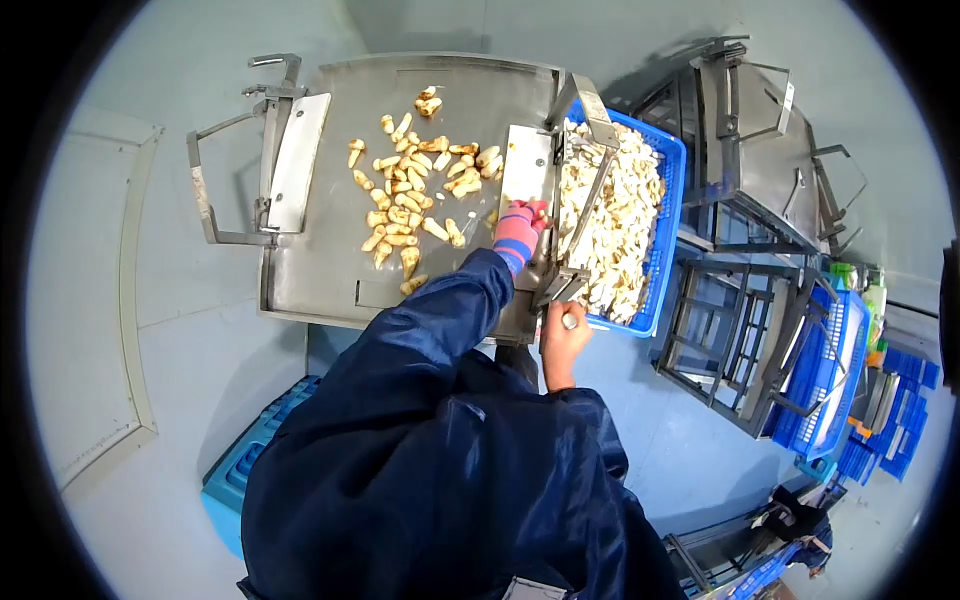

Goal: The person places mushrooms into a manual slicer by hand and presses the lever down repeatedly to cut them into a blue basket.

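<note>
My left hand (518, 232), in a pink and blue striped glove, is closed at the edge of a white cutting board (526, 165). A small tan bit, seemingly a mushroom, shows at its fingertips. My bare right hand (562, 352) is wrapped round the handle (569, 321) of a hinged metal slicer blade (592, 195) mounted beside the board. To the left, whole thick-stemmed mushrooms (404, 200) lie scattered on the steel table (330, 262). Against the table's right side, a blue crate (672, 190) holds many pale mushroom slices (612, 215).
Another slicer blade with a white board (299, 165) is fixed at the table's left edge. Metal stands (775, 150) and a further blue crate (825, 370) are on the right. A teal plastic box (245, 460) sits on the floor at lower left. Another person (800, 525) appears at lower right.
</note>
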### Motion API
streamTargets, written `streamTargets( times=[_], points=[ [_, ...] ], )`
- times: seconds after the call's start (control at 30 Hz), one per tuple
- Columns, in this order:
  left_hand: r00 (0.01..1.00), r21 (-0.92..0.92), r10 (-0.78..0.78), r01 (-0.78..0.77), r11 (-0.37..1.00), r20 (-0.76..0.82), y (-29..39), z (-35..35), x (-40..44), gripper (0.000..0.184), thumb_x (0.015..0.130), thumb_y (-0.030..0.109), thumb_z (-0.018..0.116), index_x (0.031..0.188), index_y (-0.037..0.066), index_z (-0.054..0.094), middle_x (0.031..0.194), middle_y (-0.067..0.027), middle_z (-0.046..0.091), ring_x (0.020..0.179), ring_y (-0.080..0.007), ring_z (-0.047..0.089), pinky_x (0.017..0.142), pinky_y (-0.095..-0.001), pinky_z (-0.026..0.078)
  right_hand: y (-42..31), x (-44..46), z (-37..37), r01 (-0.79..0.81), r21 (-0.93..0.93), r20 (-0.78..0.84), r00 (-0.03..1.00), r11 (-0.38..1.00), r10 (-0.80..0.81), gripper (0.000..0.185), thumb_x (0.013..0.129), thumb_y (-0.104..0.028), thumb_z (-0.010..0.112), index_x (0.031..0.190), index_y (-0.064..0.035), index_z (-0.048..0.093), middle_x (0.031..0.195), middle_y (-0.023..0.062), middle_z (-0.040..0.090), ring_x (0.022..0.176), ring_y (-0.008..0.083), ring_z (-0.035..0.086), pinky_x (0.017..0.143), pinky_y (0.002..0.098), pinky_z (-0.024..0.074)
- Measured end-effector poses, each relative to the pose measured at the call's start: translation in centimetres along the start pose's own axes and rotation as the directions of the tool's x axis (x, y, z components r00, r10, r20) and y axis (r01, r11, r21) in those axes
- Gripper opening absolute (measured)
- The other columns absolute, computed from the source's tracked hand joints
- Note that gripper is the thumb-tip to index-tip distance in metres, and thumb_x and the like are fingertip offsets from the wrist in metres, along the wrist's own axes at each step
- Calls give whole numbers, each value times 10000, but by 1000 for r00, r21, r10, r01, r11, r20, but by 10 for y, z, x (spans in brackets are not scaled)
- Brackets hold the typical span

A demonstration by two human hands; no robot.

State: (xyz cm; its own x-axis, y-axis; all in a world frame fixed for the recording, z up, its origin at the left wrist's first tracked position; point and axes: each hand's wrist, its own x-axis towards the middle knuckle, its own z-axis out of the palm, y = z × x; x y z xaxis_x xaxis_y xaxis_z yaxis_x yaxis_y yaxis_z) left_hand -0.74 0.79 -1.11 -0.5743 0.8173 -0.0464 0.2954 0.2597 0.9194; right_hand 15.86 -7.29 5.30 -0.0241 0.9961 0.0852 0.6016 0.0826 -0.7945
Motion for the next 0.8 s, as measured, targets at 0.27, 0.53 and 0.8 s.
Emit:
streamTargets(
  times=[0.27,0.53,0.8],
  points=[
    [982,-429,-75,145,892,176,-6,0,10,417,753,-121,506,1133,42,562,959,-78,588,840,-162,573,767,-266,477,-14,6,-6,63,105,31,997,992,-67,237,804,-87,570,608,0,472,497,18,445,473,88,400,438,276,331],
    [965,-272,-122,186,944,233,-13,1,12,365,773,-95,537,1125,-3,555,984,-106,631,897,-151,585,812,-254,476,-27,7,-9,149,30,-19,989,988,-148,242,817,-88,586,613,-10,481,488,16,455,458,67,424,401,268,311],
    [975,-390,-67,147,909,211,-30,18,8,303,806,-50,511,1097,13,569,918,-72,621,807,-156,570,739,-265,479,-51,11,-19,140,107,0,990,984,-141,215,819,-112,581,649,-5,503,463,14,442,443,67,394,401,278,306]
  ],
)
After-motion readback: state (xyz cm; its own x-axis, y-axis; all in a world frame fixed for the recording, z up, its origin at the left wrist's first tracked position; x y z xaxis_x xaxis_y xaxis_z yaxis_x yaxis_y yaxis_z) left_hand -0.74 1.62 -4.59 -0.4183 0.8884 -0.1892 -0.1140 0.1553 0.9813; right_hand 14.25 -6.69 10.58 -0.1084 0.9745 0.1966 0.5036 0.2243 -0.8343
